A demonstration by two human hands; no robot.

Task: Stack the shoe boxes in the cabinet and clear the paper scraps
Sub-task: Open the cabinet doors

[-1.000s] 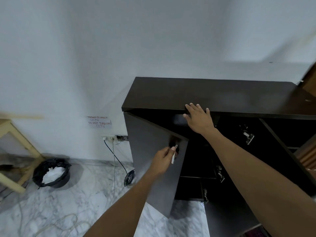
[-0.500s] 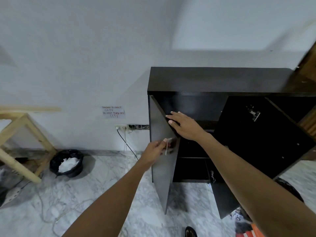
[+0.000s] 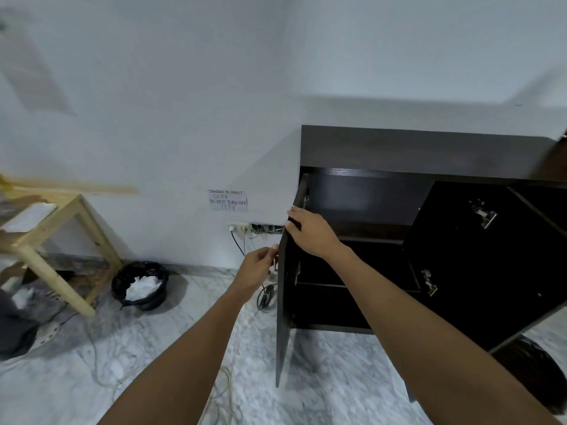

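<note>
The dark brown cabinet point(image 3: 429, 148) stands against the white wall with both doors open. Its left door point(image 3: 282, 317) is seen almost edge-on. My left hand point(image 3: 257, 266) pinches the small pale handle on the door's outer face. My right hand point(image 3: 310, 231) grips the upper part of the door's free edge, fingers wrapped over it. The right door point(image 3: 478, 259) hangs wide open and shows its metal hinges. The shelves inside look dark and bare; no shoe box is in sight. A black-lined bin point(image 3: 139, 285) on the floor holds crumpled white paper.
A light wooden table point(image 3: 61, 228) stands at the left, with cables point(image 3: 122, 372) trailing over the marble floor below it. A wall socket point(image 3: 239, 227) and a handwritten note point(image 3: 227, 200) sit left of the cabinet. A black bag point(image 3: 540, 372) lies at the lower right.
The left door has swung further open, to nearly edge-on. My right hand came down from the cabinet's top edge onto the door's edge. My left hand stayed on the handle.
</note>
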